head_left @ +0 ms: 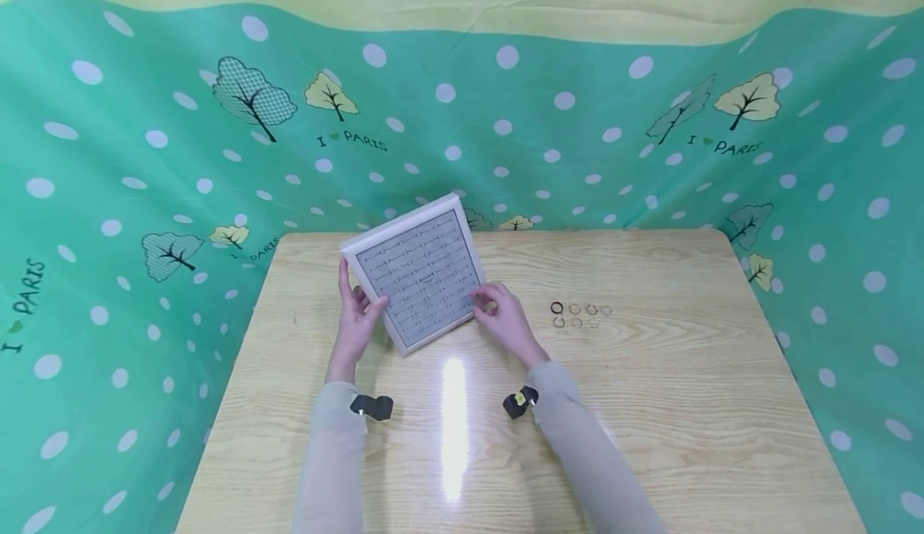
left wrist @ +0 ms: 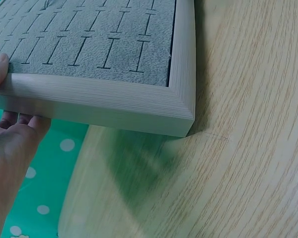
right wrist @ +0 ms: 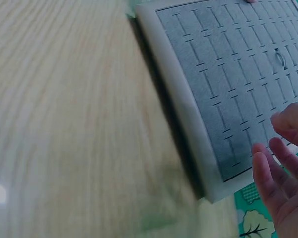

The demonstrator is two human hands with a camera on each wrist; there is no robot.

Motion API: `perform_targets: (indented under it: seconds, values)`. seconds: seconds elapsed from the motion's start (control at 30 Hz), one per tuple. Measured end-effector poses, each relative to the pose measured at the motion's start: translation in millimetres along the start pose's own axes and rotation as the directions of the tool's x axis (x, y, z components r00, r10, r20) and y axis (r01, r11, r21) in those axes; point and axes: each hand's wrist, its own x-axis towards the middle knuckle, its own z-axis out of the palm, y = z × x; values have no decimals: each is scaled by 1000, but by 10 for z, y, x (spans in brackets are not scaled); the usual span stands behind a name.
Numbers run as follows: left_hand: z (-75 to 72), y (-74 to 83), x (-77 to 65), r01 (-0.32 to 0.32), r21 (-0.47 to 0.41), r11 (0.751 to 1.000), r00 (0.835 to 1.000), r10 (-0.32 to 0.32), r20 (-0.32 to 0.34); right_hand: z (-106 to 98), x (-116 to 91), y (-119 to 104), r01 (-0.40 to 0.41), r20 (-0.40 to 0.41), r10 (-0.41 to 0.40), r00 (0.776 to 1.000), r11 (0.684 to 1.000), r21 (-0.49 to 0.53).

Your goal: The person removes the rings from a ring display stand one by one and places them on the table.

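My left hand point(head_left: 355, 321) grips a pale-framed ring display tray point(left wrist: 104, 94) at its left edge, thumb on the front and fingers underneath. The tray is tilted up off the table, its grey padded insert point(right wrist: 208, 54) facing me with rows of slots. One thin ring point(right wrist: 281, 58) sits in a slot near the middle. My right hand point(head_left: 505, 321) is at the tray's lower right side, close over the insert. In the right wrist view its fingers are loosely bent, thumb and fingertips apart, with nothing seen between them.
Right of the tray, several rings lie in two rows on the wooden table point(head_left: 686, 374), among them a thicker black ring point(head_left: 557, 307). A green dotted curtain point(head_left: 462, 141) rises behind the table and along both sides. Light glares off the tabletop in front.
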Motion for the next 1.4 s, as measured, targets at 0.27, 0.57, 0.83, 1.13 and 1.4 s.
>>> perform_targets:
  seconds: [0.27,0.57,0.83,1.13,1.4]
  values:
    - [-6,5,6,9,-20,1000,1000,-9,2,46,192,-173,145,20,-144,989,990,-1]
    - [-14,7,8,19,-38,999,1000,-19,3,182,331,-333,193,59,-192,980,981,-28]
    - [-23,1,-16,-18,-17,1000,1000,18,7,291,379,-435,228,43,-227,973,973,-31]
    - [-11,29,-8,4,-18,1000,1000,-3,20,382,433,-456,204,-12,-205,979,978,-32]
    - [29,249,-61,19,-12,1000,1000,-19,25,512,424,-359,226,-110,-222,969,973,32]
